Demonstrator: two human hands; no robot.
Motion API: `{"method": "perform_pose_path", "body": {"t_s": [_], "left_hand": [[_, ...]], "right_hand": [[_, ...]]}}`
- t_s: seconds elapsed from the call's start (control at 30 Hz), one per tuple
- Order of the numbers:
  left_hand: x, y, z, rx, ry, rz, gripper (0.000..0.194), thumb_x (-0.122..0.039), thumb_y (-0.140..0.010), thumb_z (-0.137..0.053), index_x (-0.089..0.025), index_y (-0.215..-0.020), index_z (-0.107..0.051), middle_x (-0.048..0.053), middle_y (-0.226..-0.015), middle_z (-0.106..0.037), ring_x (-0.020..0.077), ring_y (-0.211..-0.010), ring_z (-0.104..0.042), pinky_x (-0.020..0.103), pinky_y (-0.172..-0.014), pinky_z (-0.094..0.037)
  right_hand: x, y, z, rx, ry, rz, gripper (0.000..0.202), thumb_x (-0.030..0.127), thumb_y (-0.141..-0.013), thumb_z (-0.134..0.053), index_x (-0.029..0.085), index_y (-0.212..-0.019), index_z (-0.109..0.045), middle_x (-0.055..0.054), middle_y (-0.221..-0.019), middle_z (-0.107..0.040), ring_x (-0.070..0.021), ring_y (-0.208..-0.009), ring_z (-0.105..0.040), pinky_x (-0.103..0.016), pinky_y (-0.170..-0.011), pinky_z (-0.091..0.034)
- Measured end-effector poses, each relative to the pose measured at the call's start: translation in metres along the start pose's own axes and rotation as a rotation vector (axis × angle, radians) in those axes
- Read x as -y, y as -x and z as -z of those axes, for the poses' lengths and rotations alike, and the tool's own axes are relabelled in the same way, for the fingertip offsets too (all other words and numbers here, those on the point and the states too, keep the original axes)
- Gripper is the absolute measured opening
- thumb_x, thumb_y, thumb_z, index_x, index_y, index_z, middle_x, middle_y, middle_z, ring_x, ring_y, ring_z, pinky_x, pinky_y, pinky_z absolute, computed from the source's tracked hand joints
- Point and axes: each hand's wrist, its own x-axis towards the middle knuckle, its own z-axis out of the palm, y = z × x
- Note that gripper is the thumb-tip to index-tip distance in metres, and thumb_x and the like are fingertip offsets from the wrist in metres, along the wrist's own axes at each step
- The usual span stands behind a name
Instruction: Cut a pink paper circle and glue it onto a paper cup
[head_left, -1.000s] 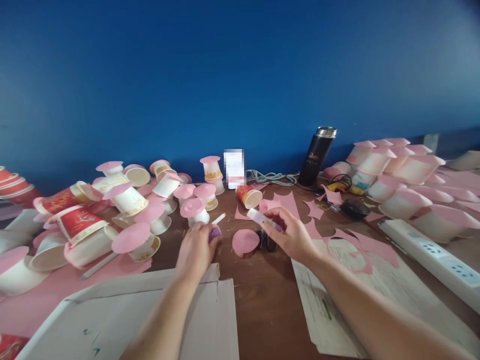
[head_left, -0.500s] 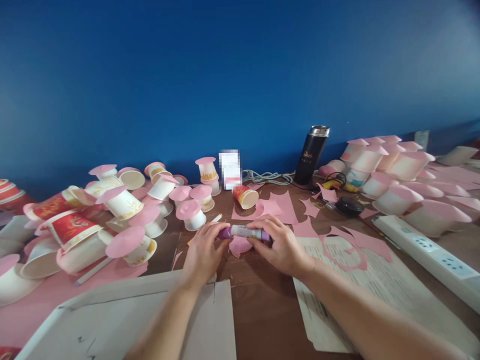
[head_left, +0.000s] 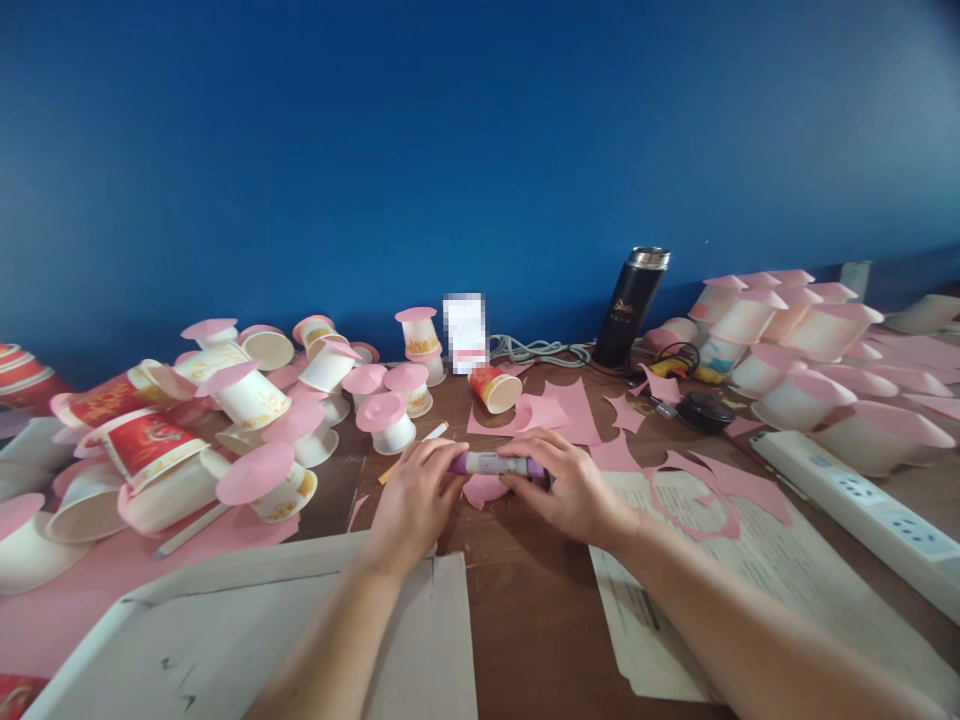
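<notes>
A purple-and-white glue stick (head_left: pixel 493 464) lies sideways between my two hands above the brown table. My left hand (head_left: pixel 420 492) pinches its left end, and my right hand (head_left: pixel 574 490) grips its right end. Beneath the stick, a pink paper piece (head_left: pixel 484 490) rests on the table, partly hidden. Behind the hands, a red paper cup (head_left: pixel 495 389) lies on its side, beside pink paper scraps (head_left: pixel 574 410).
Many paper cups with pink paper discs (head_left: pixel 255 474) crowd the left; more cups (head_left: pixel 832 330) are piled at right. A black flask (head_left: pixel 630 308) stands near the blue wall. A power strip (head_left: pixel 862 500), printed sheet (head_left: pixel 675 610) and white cardboard (head_left: pixel 247 640) flank the arms.
The whole view has shifted slightly, with most things now a little further right. Both hands keep hold of the glue stick, which looks about the same.
</notes>
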Motion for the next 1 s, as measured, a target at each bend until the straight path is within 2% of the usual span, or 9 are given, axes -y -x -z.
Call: {"method": "perform_pose_path", "body": {"t_s": [0.2,0.37,0.57,0.7,0.83,1.0], "left_hand": [[-0.005,0.0,0.005,0.007,-0.011,-0.016,0.025,-0.025,-0.089,-0.056,-0.02,-0.113,-0.058,0.007,-0.109,-0.065,0.0224,-0.102,-0.059,0.04,-0.089,-0.049],[-0.012,0.0,0.01,0.012,-0.074,-0.052,0.026,-0.021,-0.089,-0.056,-0.019,-0.115,-0.059,0.007,-0.104,-0.066,0.0222,-0.097,-0.06,0.038,-0.083,-0.051],[-0.018,0.001,0.015,0.115,-0.129,-0.051,0.026,-0.019,-0.089,-0.054,-0.02,-0.114,-0.059,0.006,-0.096,-0.064,0.0226,-0.09,-0.058,0.037,-0.076,-0.051],[-0.019,0.002,0.015,0.065,-0.078,-0.047,0.025,-0.02,-0.09,-0.053,-0.017,-0.114,-0.059,0.008,-0.1,-0.064,0.0228,-0.093,-0.057,0.039,-0.081,-0.051],[-0.021,0.003,0.014,0.029,-0.068,-0.07,0.026,-0.019,-0.09,-0.05,-0.015,-0.115,-0.058,0.009,-0.101,-0.063,0.0238,-0.096,-0.057,0.04,-0.082,-0.051],[-0.021,0.001,0.012,-0.078,-0.027,-0.038,0.034,-0.022,-0.091,-0.051,-0.022,-0.124,-0.053,0.008,-0.114,-0.062,0.0232,-0.108,-0.055,0.042,-0.093,-0.048]], "right_hand": [[-0.003,0.0,0.0,0.005,-0.025,-0.051,0.024,0.03,-0.088,-0.061,0.027,-0.112,-0.063,-0.005,-0.109,-0.066,-0.0192,-0.101,-0.063,-0.033,-0.088,-0.052],[0.0,-0.001,0.003,0.026,0.004,-0.043,0.024,0.032,-0.088,-0.061,0.027,-0.112,-0.064,-0.006,-0.107,-0.068,-0.0209,-0.101,-0.064,-0.036,-0.087,-0.052],[0.002,-0.001,0.002,0.073,0.057,0.01,0.024,0.03,-0.088,-0.06,0.028,-0.112,-0.064,-0.005,-0.108,-0.069,-0.0218,-0.103,-0.063,-0.037,-0.089,-0.052],[0.003,-0.001,0.001,0.055,0.01,-0.055,0.022,0.03,-0.089,-0.06,0.028,-0.11,-0.064,-0.005,-0.109,-0.068,-0.0211,-0.102,-0.063,-0.036,-0.089,-0.051],[0.006,-0.002,0.0,0.058,-0.035,-0.057,0.021,0.031,-0.089,-0.059,0.027,-0.109,-0.064,-0.004,-0.106,-0.068,-0.0203,-0.099,-0.062,-0.034,-0.087,-0.05],[0.002,-0.005,-0.001,0.009,-0.078,-0.136,0.023,0.036,-0.089,-0.058,0.027,-0.11,-0.063,-0.004,-0.107,-0.067,-0.0206,-0.097,-0.062,-0.033,-0.085,-0.049]]}}
